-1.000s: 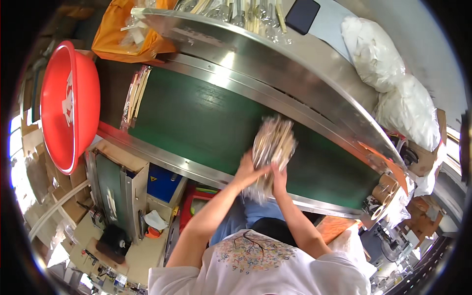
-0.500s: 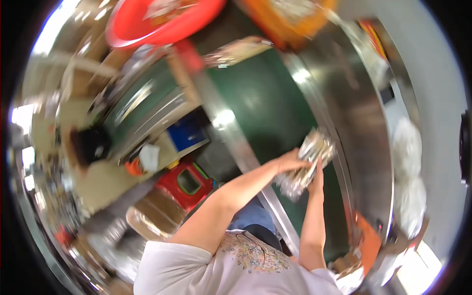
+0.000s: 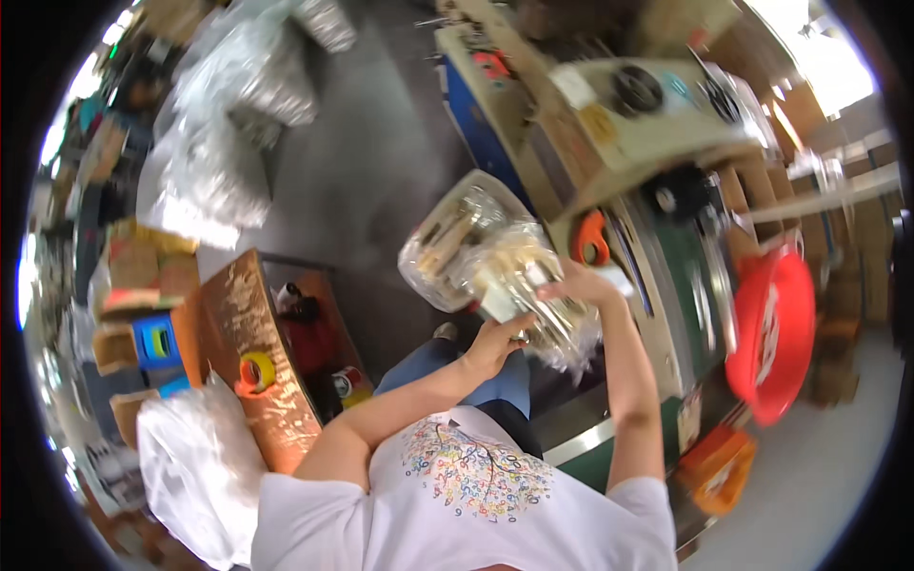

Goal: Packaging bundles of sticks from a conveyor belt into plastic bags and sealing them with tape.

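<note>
Though blurred, one clear bag (image 3: 495, 257), two hands (image 3: 533, 314)

Head-worn fisheye view, looking steeply down over the wearer's own torso.

A single view: the camera sits above the white printed shirt (image 3: 476, 504) and faces down and forward, so both forearms rise from the lower edge to the left hand (image 3: 495, 344) and right hand (image 3: 574, 284), close to the lens at frame centre. The wide lens bends the floor (image 3: 371, 181) and machine (image 3: 628, 124) toward a dark circular rim (outer detail is blurred).
</note>
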Tool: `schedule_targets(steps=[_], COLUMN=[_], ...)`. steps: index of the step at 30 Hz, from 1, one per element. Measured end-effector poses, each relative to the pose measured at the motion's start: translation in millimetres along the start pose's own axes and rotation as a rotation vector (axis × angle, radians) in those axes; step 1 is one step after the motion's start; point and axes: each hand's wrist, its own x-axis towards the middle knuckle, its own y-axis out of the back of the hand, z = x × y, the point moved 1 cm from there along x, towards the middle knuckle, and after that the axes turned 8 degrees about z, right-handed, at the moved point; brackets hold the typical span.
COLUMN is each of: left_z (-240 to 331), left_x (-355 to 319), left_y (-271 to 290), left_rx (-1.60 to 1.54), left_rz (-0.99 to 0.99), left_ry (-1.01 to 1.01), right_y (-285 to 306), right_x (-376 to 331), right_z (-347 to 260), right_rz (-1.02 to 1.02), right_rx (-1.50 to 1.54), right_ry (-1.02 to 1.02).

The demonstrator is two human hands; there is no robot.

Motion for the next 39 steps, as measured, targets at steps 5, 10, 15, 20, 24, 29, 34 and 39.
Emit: schedule_targets(steps=[5, 10, 15, 20, 24, 29, 34, 39], left_z=[9.7, 52.4, -14.3, -62.3, 57.8, 144.0, 173.7, 142.6], left_x=[75.3, 33.9, 111.9, 176.8, 94.2, 61.5, 130.3, 143.0], left_y=[45.9, 101.6, 184.0, 230.9, 165.8, 117.7, 88.4, 106.8], left_rx=[-0.775, -0.134, -0.067, 0.044, 0.059, 0.962, 1.226, 1.124], left_rz=[0.025, 0.319, 1.031, 1.227, 1.189, 1.431, 1.204, 0.885], left_ry=[-0.114, -0.027, -0.391, -0.364, -0.283, -0.576, -0.541, -0.65], right_y=[-78.1, -102.3, -68.0, -63.6, -31.0, -25.3, -11.7, -11.0], right_x=[203.1, 250.0, 185.7, 212.1, 230.6, 197.5, 134.1, 141.9], right_z=[-66.7, -8.4, -22.6, 44.8, 62.7, 3.0, 31.5, 58.1], right_rz=[-0.812, -0.531, -0.288, -0.338, -0.412, -0.302, -0.324, -0.232], right_rx=[-0.529, -1.344, -1.372, -1.701, -1.614, -1.249, -1.039, -1.023], right_ry=[-0.197, 0.374, 0.637, 1.031, 0.818, 0.764, 0.811, 0.908])
